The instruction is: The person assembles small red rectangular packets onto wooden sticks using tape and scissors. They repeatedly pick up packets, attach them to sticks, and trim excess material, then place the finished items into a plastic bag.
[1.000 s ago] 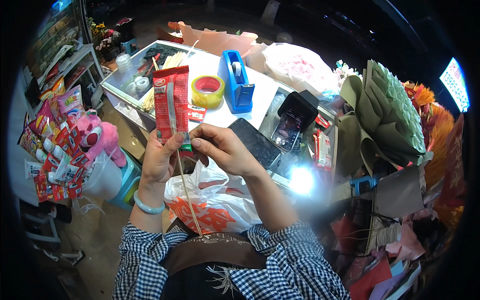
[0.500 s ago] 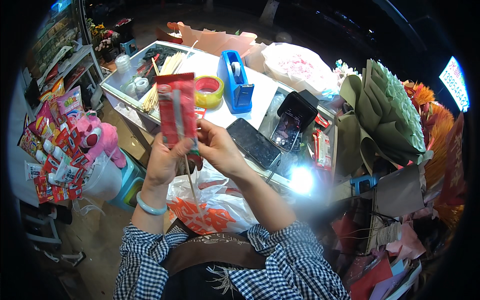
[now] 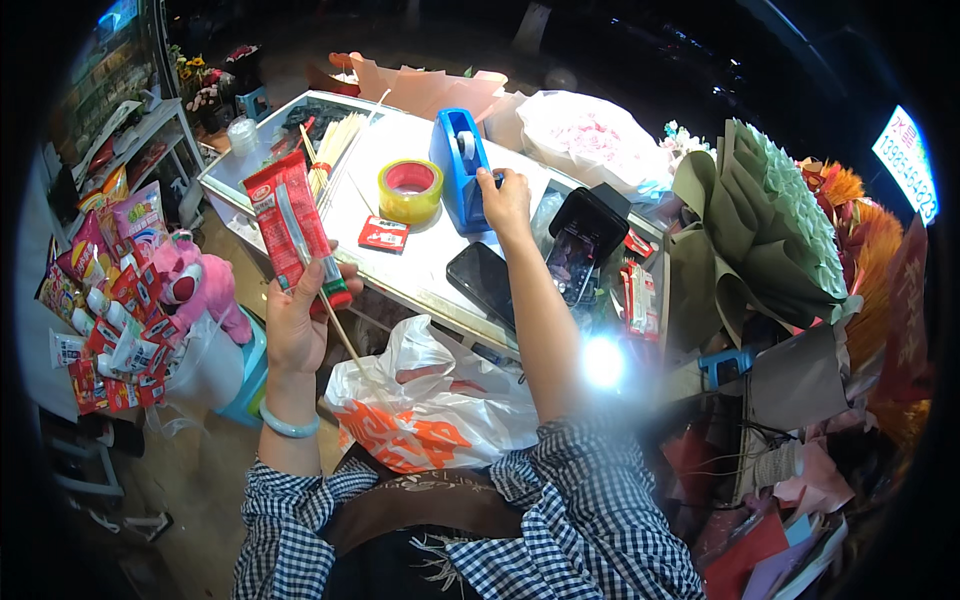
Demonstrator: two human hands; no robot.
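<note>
My left hand (image 3: 299, 325) is closed around the lower end of a red snack packet (image 3: 287, 215) and a thin wooden stick (image 3: 342, 330) that lies along it. The stick's lower end slants down over a white plastic bag with orange print (image 3: 410, 430). At the front end of a blue tape dispenser (image 3: 457, 190), the thumb and fingers of my right hand (image 3: 508, 205) pinch the tape's end; the clear strip itself is hard to see. A roll of yellow tape (image 3: 411, 207) and a small red packet (image 3: 384, 235) lie between my hands on the white table (image 3: 350, 248).
A dark phone (image 3: 480, 280) and an open black case (image 3: 590, 225) lie right of centre. A bright lamp (image 3: 603, 362) glares at the near right. Wrapped bouquets (image 3: 740, 230) stand right; wooden sticks (image 3: 340, 135) lie at the back left. Snack packets and a pink plush toy (image 3: 205, 285) stand left.
My right hand has left the red packet and moved up and right to the tape dispenser. My left hand has shifted left and lower, tilting the packet and stick.
</note>
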